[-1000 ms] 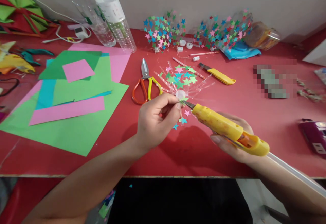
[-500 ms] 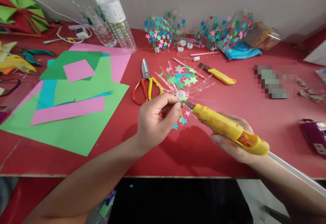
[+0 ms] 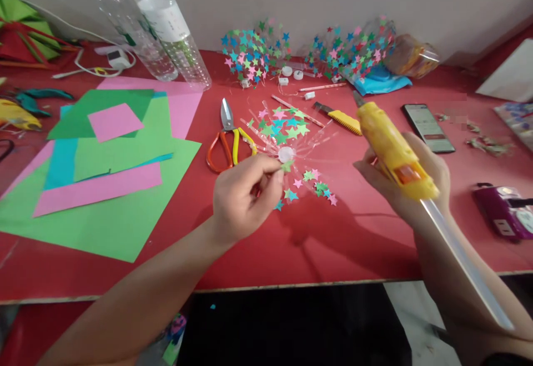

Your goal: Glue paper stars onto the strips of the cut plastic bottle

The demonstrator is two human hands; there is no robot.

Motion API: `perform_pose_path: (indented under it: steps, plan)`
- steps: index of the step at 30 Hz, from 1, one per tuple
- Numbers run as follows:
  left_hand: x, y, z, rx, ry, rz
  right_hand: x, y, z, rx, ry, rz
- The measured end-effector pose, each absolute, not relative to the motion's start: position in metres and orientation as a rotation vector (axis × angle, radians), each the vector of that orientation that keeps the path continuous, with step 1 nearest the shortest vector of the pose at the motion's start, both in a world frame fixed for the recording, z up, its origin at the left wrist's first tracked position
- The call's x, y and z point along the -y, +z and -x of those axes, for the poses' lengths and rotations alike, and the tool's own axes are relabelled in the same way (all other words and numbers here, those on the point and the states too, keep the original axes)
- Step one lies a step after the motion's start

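Observation:
My left hand point(image 3: 245, 196) is closed in a pinch on a small light green paper star point(image 3: 287, 166). Just beyond it lies a clear plastic piece with a round cap-like centre point(image 3: 285, 154) and thin strips fanning outward, with paper stars point(image 3: 287, 124) on its far strips. Loose paper stars point(image 3: 320, 189) are scattered on the near side. My right hand point(image 3: 431, 169) grips a yellow hot glue gun point(image 3: 387, 141), its nozzle raised and pointing away. A long translucent glue stick point(image 3: 466, 260) sticks out of its back end.
On the red table point(image 3: 258, 255) are scissors point(image 3: 227, 133), a yellow cutter point(image 3: 343, 121) and a phone point(image 3: 428, 127). Coloured paper sheets point(image 3: 137, 227) lie left. Plastic bottles point(image 3: 179, 41) and star-covered clear pieces point(image 3: 245, 55) stand by the wall. A purple device point(image 3: 503, 210) sits right.
The glue gun has moved right and away from the green star, its nozzle tipping up. My left hand still pinches the star. The view has shifted slightly.

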State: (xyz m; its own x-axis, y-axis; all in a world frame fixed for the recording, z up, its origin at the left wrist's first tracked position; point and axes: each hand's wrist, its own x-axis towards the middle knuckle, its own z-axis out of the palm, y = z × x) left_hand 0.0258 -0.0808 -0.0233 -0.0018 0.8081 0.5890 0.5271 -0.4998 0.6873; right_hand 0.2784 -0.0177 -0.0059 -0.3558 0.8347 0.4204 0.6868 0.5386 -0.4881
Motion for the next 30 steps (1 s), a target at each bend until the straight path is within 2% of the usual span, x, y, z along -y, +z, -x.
perform_pose_path:
  steps: [2, 4, 8, 13, 15, 20, 30]
  plan:
    - [0.080, -0.023, -0.027, -1.331, 1.542, -1.767, 0.001, -0.006, -0.291, 2.245, 0.107, 1.332]
    - [0.079, -0.021, -0.028, -1.243, 1.548, -1.589, -0.015, -0.011, -0.303, 2.510, 0.090, 1.366]
    - [0.076, -0.015, -0.029, -1.132, 1.447, -1.402, -0.037, -0.029, -0.323, 2.864, 0.247, 1.441]
    - [0.074, -0.008, -0.029, -1.059, 1.243, -1.264, -0.027, -0.023, -0.319, 2.828, 0.082, 1.470]
    - [0.073, -0.007, -0.030, -1.037, 1.204, -1.199, -0.009, -0.008, -0.301, 2.590, -0.117, 1.295]
    - [0.074, -0.006, -0.035, -0.986, 1.074, -1.006, 0.032, 0.020, -0.246, 2.527, -0.067, 0.584]
    - [0.081, -0.006, -0.033, -0.942, 0.906, -0.910, 0.028, 0.010, -0.234, 2.471, 0.022, 0.401]
